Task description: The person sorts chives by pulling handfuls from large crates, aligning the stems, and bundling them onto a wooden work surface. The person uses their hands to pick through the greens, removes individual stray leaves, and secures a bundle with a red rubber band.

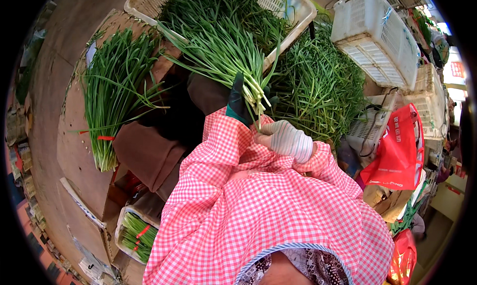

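The left hand had its grip closed around a bunch, held before the crate of greens; the right hand was at the bunch's pale stem ends, though whether its grip had closed I could not tell; a banded bundle lay on the desk, left.

Brightly lit by soft, diffuse light, with mostly gentle shadows. Flares to near white at the far right, past the stacked white crates; sinks to near black beside the brown cloth. Glints off the shiny red plastic bag. Crisp around the green stalks and pink checked garment. Softened and strongly bowed toward the edges, ringed by a black fisheye border.
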A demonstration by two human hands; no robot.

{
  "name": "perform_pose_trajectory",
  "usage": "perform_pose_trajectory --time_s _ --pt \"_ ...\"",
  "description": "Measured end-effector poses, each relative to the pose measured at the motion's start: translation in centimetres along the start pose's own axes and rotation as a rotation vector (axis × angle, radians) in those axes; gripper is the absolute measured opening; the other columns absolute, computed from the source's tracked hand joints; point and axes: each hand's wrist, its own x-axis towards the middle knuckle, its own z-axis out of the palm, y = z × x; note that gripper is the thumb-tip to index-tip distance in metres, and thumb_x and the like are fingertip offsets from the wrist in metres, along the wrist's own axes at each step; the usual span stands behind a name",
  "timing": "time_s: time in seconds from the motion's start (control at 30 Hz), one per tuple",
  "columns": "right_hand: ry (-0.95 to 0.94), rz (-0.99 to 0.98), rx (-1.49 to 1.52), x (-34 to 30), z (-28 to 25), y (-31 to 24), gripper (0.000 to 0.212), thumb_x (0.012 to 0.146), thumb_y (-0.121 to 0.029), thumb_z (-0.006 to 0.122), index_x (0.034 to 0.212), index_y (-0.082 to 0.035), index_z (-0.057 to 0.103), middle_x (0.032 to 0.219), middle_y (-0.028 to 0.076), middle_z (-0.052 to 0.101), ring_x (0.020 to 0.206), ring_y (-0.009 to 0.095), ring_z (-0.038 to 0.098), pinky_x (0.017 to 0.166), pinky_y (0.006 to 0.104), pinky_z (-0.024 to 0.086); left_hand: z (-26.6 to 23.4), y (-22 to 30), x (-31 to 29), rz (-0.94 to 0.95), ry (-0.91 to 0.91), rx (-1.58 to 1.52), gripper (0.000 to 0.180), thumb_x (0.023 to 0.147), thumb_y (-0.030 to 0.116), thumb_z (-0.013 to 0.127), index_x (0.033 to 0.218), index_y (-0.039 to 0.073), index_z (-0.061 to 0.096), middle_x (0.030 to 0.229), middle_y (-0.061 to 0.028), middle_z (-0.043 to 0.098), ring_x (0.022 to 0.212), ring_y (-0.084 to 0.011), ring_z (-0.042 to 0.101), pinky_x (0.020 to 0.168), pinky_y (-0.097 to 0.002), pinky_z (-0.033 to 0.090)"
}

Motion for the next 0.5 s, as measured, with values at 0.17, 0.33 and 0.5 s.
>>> perform_pose_trajectory --time_s 0.17,0.33,0.5 --pt "-0.042 0.830 0.611 0.4 -3.5 -2.0 0.015 0.078 -0.015 0.061 0.085 -0.003 0.068 0.060 0.002 0.057 0.051 0.011 0.051 0.047 0.0255 0.039 -3.0 0.7 2.4 -0.051 -0.296 0.029 0.051 0.085 0.058 0.050 0.114 0.016 0.055 0.092 -0.0195 0.063 0.081 -0.0363 0.063 0.069 -0.0650 0.049" --pt "0.139 0.907 0.728 -0.2 -5.0 -2.4 0.018 0.078 -0.014 0.058 0.084 -0.002 0.070 0.049 0.001 0.050 0.039 0.006 0.038 0.038 0.0226 0.027 -2.2 0.2 1.6 0.047 -0.154 0.065 0.062 0.076 0.060 0.055 0.108 0.007 0.058 0.093 -0.0208 0.063 0.087 -0.0403 0.061 0.082 -0.0632 0.045" --pt "0.075 0.805 0.590 -0.4 -3.1 -2.3 0.020 0.078 -0.017 0.058 0.086 -0.002 0.069 0.066 0.006 0.060 0.058 0.011 0.052 0.054 0.0247 0.040 -1.5 -0.7 1.6 0.093 -0.161 0.005 0.036 0.086 0.032 0.057 0.102 0.001 0.057 0.088 -0.0174 0.063 0.073 -0.0324 0.062 0.066 -0.0508 0.054"
